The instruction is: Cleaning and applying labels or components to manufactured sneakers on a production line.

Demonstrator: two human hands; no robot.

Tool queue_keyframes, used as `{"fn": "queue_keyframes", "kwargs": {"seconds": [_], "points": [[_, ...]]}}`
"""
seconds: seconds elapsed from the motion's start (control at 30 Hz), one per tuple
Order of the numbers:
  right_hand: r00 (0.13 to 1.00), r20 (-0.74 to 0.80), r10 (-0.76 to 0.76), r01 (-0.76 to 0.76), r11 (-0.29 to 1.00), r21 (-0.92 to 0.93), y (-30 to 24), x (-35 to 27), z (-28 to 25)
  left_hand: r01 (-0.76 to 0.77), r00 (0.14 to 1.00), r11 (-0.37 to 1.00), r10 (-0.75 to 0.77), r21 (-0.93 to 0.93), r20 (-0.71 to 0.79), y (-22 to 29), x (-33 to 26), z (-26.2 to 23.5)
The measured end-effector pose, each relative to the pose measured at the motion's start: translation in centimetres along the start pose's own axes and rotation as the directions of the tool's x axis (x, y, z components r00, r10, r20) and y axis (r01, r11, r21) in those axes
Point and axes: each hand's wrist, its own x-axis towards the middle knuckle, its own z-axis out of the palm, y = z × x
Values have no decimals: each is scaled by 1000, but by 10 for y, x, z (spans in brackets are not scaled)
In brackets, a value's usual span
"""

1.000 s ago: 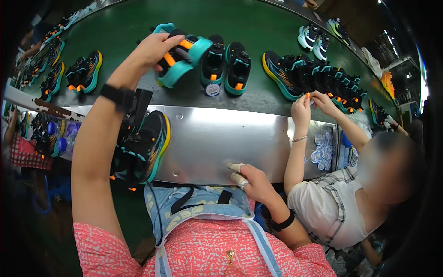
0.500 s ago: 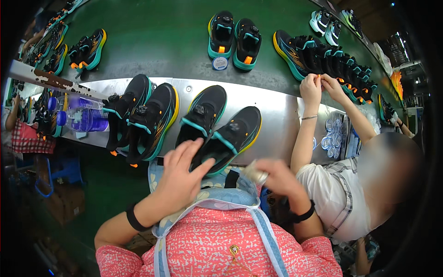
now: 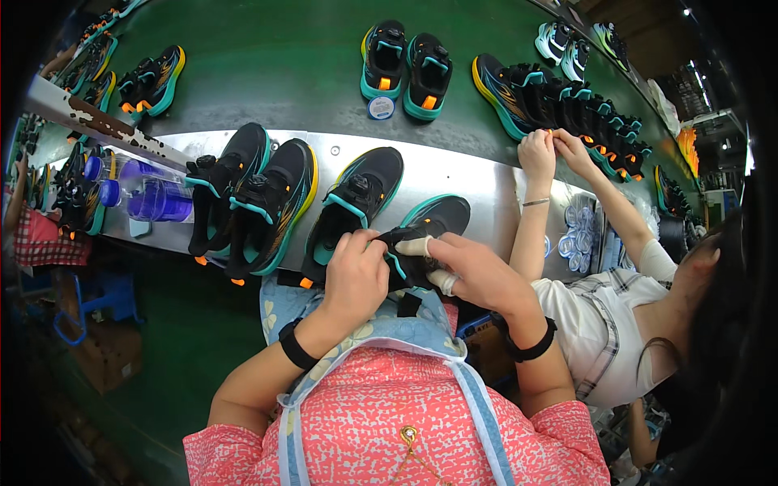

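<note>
A black sneaker (image 3: 442, 214) with a teal and yellow sole lies on the metal edge of the bench in front of me, its toe pointing away. My left hand (image 3: 356, 274) pinches the left side of its opening, fingers bent together. From the right, my right hand (image 3: 480, 271) grips the same opening; pale finger cots cover its thumb and a fingertip. My hands hide most of the shoe's heel and collar. Its matching sneaker (image 3: 377, 172) stands just left, close to my left hand. Another pair, including a sneaker (image 3: 284, 194) with an orange heel tab, sits further left.
Purple-tinted plastic bottles (image 3: 154, 198) lie at the left beside a chipped metal bar (image 3: 105, 121). More sneakers (image 3: 429, 77) stand on the green belt (image 3: 275, 65). At my right, a co-worker's hands (image 3: 547, 150) work by a shoe row, near a bin of round tags (image 3: 579, 235).
Both hands have come together at the right sneaker's opening and taken hold of it. My right hand moved up and left from beside the shoe, which has turned slightly.
</note>
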Motion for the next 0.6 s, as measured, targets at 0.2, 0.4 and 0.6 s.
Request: {"fn": "queue_keyframes", "kwargs": {"seconds": [0.2, 0.4, 0.6], "points": [[987, 141, 71, -109, 953, 283, 1, 11, -19, -100, 987, 995, 103, -24, 127, -3, 0, -9], [947, -322, 7, 28, 994, 103, -7, 25, 22, -101, 972, 995, 98, 1, 212, -4, 0, -4], [985, -151, 88, -84, 996, 33, -4, -10, 15, 5, 999, 990, -10, -143, -37, -6, 10, 4]]}}
